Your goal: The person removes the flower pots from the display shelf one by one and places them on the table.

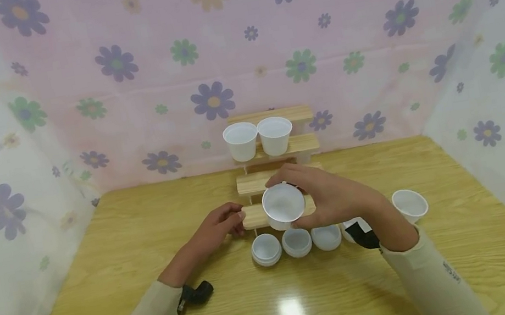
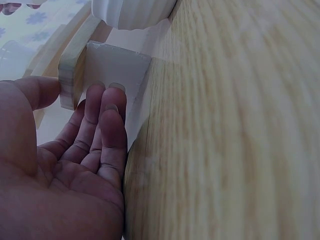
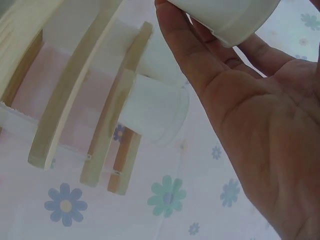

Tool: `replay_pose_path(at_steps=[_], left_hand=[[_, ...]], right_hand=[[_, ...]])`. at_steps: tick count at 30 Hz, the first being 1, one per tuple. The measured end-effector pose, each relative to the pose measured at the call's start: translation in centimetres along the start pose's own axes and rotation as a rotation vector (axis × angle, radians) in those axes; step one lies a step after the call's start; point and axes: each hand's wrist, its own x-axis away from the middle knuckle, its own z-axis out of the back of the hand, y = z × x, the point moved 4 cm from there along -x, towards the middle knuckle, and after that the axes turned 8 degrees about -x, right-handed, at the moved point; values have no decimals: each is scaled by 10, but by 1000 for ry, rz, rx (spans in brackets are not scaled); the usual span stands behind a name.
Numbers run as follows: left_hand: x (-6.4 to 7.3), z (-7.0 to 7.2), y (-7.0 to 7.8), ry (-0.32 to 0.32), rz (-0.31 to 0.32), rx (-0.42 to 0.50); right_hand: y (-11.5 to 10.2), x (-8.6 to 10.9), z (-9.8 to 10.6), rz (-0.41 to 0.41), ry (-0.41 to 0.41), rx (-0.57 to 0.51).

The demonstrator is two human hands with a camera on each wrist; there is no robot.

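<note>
My right hand [image 1: 333,188] holds a white plastic cup [image 1: 284,205] with the thumb and fingers round its sides. The cup overlaps the lowest board of a tiered wooden stand [image 1: 254,217]; its base shows in the right wrist view, where the hand [image 3: 260,115] spreads beneath it. My left hand [image 1: 221,224] is at the left end of that lowest board. In the left wrist view, the thumb lies against one face of the board [image 2: 72,77] and the fingers reach below it, by the clear side panel [image 2: 117,65].
Two white cups [image 1: 242,142] [image 1: 276,137] stand side by side on an upper board. Several small white round pots [image 1: 266,250] line up in front of the stand. Another white cup [image 1: 409,203] is on the table [image 1: 489,251] to the right. Flowered cloth [image 1: 167,127] closes the back and sides.
</note>
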Motion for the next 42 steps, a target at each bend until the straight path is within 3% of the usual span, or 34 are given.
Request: replay_pose_path(at_steps=[10,20,42], left_hand=[[-1,3,2,-14,9,8],[-1,5,2,-20,-8,-2],[-4,5,1,-29,-15,-14]], right_hand=[[-8,-7,-8,79,-47,-31],[-11,-10,-15,19,-103,-54],[-20,-14,-36,71,-219,-25]])
